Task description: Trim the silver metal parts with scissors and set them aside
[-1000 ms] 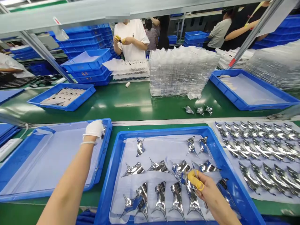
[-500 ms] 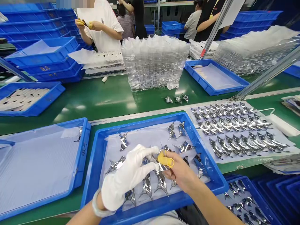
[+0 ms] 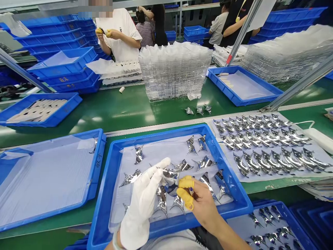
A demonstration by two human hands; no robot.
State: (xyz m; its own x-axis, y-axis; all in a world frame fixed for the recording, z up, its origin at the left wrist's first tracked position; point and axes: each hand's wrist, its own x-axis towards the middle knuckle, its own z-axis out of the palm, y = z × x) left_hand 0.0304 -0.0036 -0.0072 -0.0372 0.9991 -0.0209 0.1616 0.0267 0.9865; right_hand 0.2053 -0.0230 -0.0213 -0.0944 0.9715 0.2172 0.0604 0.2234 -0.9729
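My left hand, in a white glove, and my right hand, with yellow finger cots on thumb and forefinger, both pinch one shiny chrome star-shaped part above the middle blue tray. Several more chrome parts lie scattered on the white liner of that tray. To its right, a white sheet holds rows of the same chrome parts.
A blue tray with a bare liner and one part at its far corner sits to the left. Beyond the green belt stand clear stacked blister trays, more blue trays and other workers. A further blue tray of parts lies lower right.
My left hand came back from the left tray's far corner, leaving a part there, and joined my right hand on a chrome part over the middle tray. The view shifted right.
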